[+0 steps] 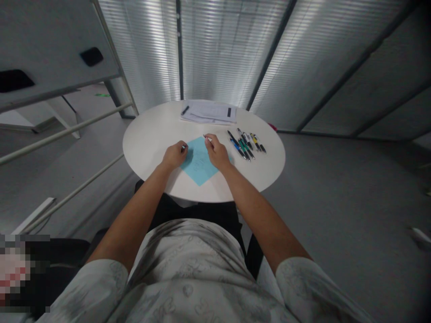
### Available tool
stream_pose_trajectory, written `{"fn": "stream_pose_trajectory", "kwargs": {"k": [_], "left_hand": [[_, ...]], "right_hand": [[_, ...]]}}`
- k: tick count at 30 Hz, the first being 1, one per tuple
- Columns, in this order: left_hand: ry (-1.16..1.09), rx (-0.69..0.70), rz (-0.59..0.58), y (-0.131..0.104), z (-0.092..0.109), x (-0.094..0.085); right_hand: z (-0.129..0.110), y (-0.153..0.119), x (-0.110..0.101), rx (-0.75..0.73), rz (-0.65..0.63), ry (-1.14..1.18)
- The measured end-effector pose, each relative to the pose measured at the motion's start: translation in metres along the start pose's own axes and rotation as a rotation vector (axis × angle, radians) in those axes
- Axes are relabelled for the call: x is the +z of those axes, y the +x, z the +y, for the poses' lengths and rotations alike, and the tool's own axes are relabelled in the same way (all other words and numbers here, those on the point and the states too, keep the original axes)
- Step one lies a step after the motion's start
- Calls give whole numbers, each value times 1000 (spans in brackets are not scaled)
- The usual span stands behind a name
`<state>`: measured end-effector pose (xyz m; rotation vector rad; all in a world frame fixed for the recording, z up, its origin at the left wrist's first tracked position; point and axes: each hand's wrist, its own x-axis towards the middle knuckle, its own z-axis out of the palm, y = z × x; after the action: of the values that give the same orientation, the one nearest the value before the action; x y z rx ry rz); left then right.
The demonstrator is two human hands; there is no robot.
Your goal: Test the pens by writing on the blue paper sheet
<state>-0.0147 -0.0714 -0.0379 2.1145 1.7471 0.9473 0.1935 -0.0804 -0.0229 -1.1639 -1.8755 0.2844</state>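
Note:
A blue sheet of paper (200, 167) with faint writing lies turned like a diamond on the white round table (144, 139). At its left corner is my left hand (175, 154), fingers curled round a small dark object, perhaps a pen cap. My right hand (216, 151) is over the sheet's upper right side, its thumb and fingertips pinched on something thin whose tip shows near the top corner. What that thin thing is cannot be made out. The two hands are apart.
Several pens and markers (245, 144) lie to the right of my right hand. Stacked papers (208, 112), with a dark pen on their left, are at the table's far edge. A whiteboard frame (67, 131) stands on the left, and window blinds are behind the table.

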Motion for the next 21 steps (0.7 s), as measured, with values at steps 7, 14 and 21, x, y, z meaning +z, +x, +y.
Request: {"fn": "stream_pose_trajectory", "kwargs": {"k": [7,14,21], "left_hand": [[-159,43,60,-4,6,-3],[-649,57,62,-1,17,3],[-799,-27,12,-2,21,-1]], "right_hand": [[-3,-2,0,-26,-70,-52],[-9,-4,2,-140,-241,-142],[-12,-5,1,-151,-266,-161]]}}
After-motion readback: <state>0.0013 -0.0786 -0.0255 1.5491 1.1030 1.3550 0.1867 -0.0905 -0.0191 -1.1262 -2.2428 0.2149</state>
